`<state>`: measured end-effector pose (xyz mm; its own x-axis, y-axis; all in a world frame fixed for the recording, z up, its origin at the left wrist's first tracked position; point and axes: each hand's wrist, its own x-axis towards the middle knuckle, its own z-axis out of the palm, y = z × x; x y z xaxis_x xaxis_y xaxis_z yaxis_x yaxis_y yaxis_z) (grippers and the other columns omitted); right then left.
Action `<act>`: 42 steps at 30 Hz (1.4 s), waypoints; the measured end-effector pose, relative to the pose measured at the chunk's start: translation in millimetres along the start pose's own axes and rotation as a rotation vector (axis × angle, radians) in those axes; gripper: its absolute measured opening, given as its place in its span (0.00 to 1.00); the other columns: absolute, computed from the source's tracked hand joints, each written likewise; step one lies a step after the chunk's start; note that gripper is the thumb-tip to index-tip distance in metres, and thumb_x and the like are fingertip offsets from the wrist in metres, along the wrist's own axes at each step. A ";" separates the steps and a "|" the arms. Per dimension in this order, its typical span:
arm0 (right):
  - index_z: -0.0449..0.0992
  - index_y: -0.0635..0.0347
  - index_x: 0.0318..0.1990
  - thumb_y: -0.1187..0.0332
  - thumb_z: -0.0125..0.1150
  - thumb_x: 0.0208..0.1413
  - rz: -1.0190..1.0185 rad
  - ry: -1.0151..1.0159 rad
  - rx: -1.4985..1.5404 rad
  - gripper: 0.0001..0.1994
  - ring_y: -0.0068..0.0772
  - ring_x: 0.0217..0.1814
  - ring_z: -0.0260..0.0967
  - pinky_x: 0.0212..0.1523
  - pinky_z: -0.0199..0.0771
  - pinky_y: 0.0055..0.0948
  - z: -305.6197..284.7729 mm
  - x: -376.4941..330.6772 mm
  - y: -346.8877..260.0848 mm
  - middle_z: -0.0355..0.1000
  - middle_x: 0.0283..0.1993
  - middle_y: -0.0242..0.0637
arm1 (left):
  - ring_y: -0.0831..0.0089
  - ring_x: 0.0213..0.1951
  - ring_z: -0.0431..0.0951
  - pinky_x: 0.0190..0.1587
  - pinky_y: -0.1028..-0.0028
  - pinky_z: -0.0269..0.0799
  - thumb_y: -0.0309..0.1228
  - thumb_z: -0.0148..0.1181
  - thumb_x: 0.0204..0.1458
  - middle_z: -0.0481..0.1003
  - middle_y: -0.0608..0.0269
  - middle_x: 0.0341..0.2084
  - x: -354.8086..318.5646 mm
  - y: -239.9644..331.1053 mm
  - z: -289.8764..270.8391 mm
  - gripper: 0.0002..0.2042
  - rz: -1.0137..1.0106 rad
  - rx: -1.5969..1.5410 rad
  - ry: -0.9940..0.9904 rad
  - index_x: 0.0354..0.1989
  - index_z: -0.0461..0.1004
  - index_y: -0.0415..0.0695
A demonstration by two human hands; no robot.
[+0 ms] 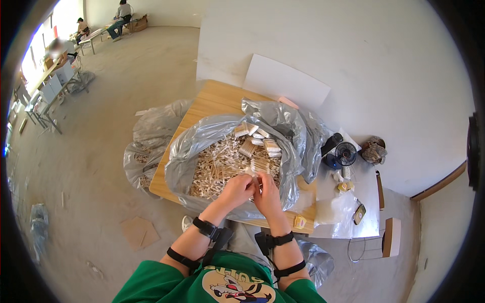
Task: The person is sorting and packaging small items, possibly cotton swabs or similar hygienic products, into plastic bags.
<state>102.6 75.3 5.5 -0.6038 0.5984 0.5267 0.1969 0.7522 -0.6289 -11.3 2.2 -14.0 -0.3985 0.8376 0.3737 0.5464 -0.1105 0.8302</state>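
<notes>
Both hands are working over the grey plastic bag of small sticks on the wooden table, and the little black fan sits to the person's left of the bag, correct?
Not quite. In the head view the black fan sits to the person's right of the grey plastic bag, not the left. The rest holds: left hand and right hand meet over the small sticks on the wooden table.

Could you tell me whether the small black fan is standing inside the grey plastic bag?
No, the fan stands on the table to the right of the bag.

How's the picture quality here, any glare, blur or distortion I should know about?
Head view: strong fisheye, the wooden table edges bow and a black rim frames the picture; the window at upper left is blown out; both hands, left hand and right hand, are evenly lit, slightly soft.
</notes>
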 end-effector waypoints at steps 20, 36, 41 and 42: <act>0.71 0.65 0.45 0.75 0.52 0.56 0.452 0.057 0.664 0.10 0.18 0.38 0.65 0.40 0.65 0.18 22.6 10.0 41.6 0.71 0.39 0.32 | 0.75 0.26 0.72 0.28 0.75 0.66 0.31 0.64 0.45 0.71 0.60 0.23 14.6 -10.6 -19.9 0.11 -0.117 0.067 0.099 0.33 0.74 0.37; 0.73 0.62 0.31 0.69 0.56 0.56 0.606 0.152 0.996 0.06 0.14 0.28 0.62 0.32 0.62 0.15 36.2 23.0 29.4 0.70 0.29 0.27 | 0.82 0.27 0.68 0.29 0.81 0.62 0.27 0.61 0.48 0.70 0.67 0.24 23.8 -24.9 -0.9 0.06 -0.326 -0.678 0.273 0.32 0.76 0.38; 0.70 0.60 0.36 0.62 0.50 0.60 0.540 0.089 0.875 0.11 0.16 0.28 0.63 0.33 0.63 0.18 39.8 8.9 45.1 0.70 0.33 0.29 | 0.83 0.25 0.68 0.29 0.82 0.62 0.24 0.60 0.48 0.71 0.68 0.22 34.4 -28.6 0.2 0.04 -0.397 -0.732 0.521 0.29 0.75 0.37; 0.69 0.60 0.39 0.59 0.46 0.62 0.605 0.025 0.870 0.13 0.17 0.27 0.64 0.34 0.66 0.21 42.2 4.3 49.6 0.70 0.34 0.29 | 0.83 0.25 0.68 0.29 0.82 0.62 0.24 0.60 0.48 0.71 0.68 0.22 35.8 -28.4 2.6 0.04 -0.398 -0.732 0.519 0.29 0.75 0.37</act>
<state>77.2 103.5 -47.6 -0.5721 0.8201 -0.0057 -0.1676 -0.1238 -0.9780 -39.2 36.7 -25.3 -0.8246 0.5658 0.0008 -0.2202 -0.3222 0.9207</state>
